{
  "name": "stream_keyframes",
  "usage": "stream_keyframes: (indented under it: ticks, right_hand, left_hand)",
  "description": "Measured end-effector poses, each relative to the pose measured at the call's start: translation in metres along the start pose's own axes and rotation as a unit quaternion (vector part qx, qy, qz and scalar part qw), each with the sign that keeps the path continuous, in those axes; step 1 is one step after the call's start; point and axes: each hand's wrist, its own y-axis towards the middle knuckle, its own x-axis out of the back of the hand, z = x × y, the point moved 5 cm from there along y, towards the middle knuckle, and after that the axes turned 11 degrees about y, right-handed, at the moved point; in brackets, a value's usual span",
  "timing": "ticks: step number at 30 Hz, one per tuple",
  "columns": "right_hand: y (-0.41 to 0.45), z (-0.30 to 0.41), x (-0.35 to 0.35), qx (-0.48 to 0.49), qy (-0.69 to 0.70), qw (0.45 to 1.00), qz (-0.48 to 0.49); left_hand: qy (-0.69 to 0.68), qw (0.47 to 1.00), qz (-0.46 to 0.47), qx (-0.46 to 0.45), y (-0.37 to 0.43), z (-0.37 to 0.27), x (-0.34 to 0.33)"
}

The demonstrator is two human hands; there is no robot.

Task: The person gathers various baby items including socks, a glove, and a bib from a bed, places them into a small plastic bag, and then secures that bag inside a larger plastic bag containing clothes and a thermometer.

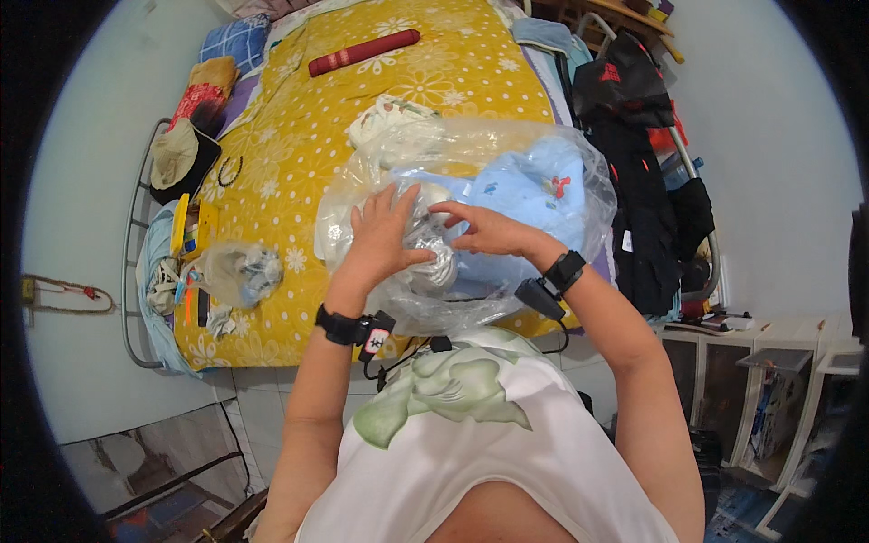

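Observation:
A large clear plastic bag (407, 305) lies on the bed before me, with a light blue cloth item (529, 190) bearing small coloured motifs in its right part. My left hand (383, 237) rests on the bag's left part, palm down, fingers and thumb spread. Close by on the right, my right hand (492, 231) hovers over or touches the bag's middle, its fingers bent and apart. Between the hands the plastic is bunched around something whitish that I cannot make out. Just behind the bag sits a crumpled white patterned cloth (390, 119).
A yellow floral bedspread (305, 136) covers the bed. A dark red rolled object (366, 53) lies farther back. On the left are a small plastic bag (241, 271), a yellow box (197, 227) and a beige hat (174, 155). Dark clothes (641, 203) hang over the right bed rail.

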Motion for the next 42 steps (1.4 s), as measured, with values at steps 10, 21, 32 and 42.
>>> stream_keyframes:
  ticks: [10,21,32,42]
  right_hand:
    - [0.108,-0.098,0.077,-0.16,-0.266,0.95,-0.032]
    - [0.111,-0.112,0.047,-0.205,-0.383,0.9,-0.04]
    - [0.093,-0.119,0.056,-0.143,-0.289,0.944,-0.071]
    - [-0.035,-0.047,0.106,-0.094,-0.426,0.794,-0.423]
  left_hand:
    - [0.006,0.996,0.026,0.085,0.014,0.009,-0.015]
    - [-0.027,0.97,-0.181,0.16,-0.003,0.046,-0.005]
    - [-0.02,0.982,-0.116,0.145,0.017,0.044,0.014]
    - [-0.055,0.988,-0.105,0.099,0.054,0.012,-0.016]
